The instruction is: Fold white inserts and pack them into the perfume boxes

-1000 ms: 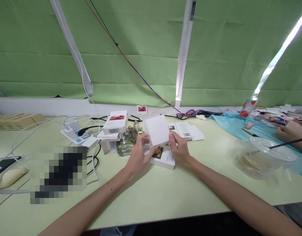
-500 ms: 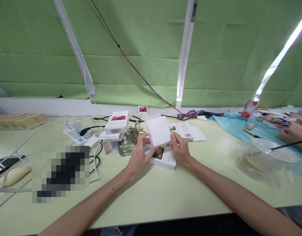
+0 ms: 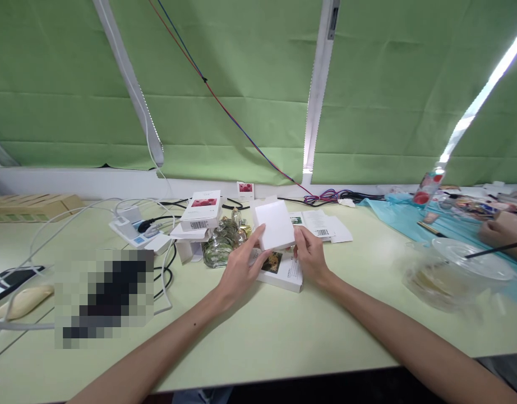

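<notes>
A small plain white box [image 3: 276,224] is held tilted up between my two hands. My left hand [image 3: 244,261] grips its left side and lower edge, with a finger against the white face. My right hand [image 3: 309,252] pinches its lower right corner. Beneath it on the table lies a white box with a yellow flower picture [image 3: 279,272], partly covered by my hands. Just left of my hands stand clear glass bottles [image 3: 218,247] with gold-coloured parts. Behind my right hand rests an opened-out white carton with a barcode [image 3: 317,224].
A white box with a red flower picture [image 3: 202,207] sits on other cartons at the left. White cables and a power strip [image 3: 130,230] spread further left. At right are a clear lidded tub [image 3: 452,275], a blue sheet [image 3: 388,213] and a bottle [image 3: 429,185].
My left hand's fingers have shifted up onto the face of the white box. The box has moved slightly to the right; the things on the table stay put.
</notes>
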The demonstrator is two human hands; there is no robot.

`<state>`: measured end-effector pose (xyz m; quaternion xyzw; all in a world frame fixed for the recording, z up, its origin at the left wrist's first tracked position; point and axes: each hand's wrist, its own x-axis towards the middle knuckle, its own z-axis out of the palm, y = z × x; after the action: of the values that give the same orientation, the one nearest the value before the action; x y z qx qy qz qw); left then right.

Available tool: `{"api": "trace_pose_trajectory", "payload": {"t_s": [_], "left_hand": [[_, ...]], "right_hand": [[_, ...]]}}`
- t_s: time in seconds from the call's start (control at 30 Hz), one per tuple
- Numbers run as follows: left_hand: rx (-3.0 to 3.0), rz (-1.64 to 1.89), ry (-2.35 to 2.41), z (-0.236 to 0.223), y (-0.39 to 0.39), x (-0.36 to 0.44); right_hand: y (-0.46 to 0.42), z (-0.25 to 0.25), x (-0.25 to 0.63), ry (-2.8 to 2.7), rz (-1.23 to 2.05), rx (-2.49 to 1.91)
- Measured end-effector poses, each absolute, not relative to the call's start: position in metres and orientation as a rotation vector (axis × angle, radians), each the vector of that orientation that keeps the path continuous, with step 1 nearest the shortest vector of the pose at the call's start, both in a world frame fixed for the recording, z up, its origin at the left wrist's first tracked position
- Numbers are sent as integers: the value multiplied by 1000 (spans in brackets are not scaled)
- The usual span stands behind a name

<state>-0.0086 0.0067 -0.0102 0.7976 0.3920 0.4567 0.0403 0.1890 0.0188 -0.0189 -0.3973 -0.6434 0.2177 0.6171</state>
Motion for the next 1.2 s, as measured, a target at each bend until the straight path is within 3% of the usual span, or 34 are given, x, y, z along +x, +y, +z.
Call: {"api": "trace_pose_trajectory", "payload": {"t_s": [0.5, 1.2], "left_hand": [[2026, 1402, 1211, -2, -2, -4], [2165, 1476, 1176, -5, 6, -7]], "right_hand": [[19, -22, 187, -1560, 356, -836], [22, -27, 186, -1779, 70, -721]]}}
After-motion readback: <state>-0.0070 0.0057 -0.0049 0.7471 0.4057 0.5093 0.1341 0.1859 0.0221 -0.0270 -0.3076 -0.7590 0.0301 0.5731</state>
